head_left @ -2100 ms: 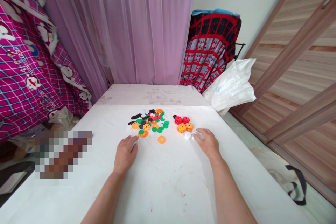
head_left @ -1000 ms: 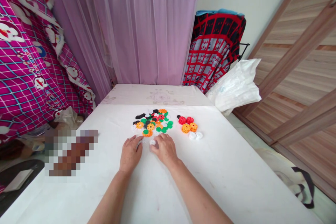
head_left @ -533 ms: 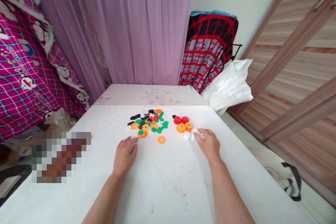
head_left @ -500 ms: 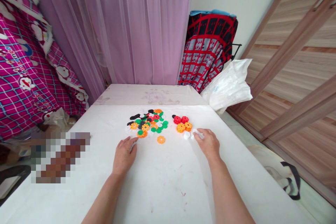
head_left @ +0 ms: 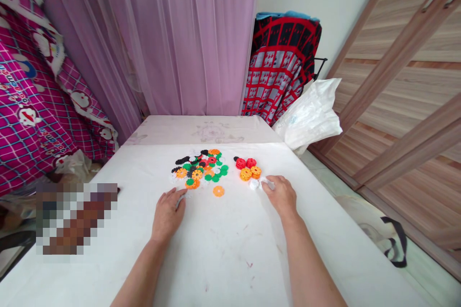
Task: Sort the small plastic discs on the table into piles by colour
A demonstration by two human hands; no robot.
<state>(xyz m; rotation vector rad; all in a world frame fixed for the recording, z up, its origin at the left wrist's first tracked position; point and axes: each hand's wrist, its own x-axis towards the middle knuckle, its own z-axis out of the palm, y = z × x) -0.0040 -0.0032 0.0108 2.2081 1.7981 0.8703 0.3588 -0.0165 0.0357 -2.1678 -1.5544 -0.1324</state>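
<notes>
head view: white discs [head_left: 254,184], seemingly scalloped, beside right hand [head_left: 280,195].

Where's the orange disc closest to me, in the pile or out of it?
Out: the orange disc lies flat on the cloth, with white cloth showing between it and the pile.

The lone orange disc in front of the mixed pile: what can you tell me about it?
The lone orange disc looks like plastic, round with a notched edge and paler center. It lies flat on the white cloth, between the left hand and right hand, touching neither them nor the mixed pile.
</notes>
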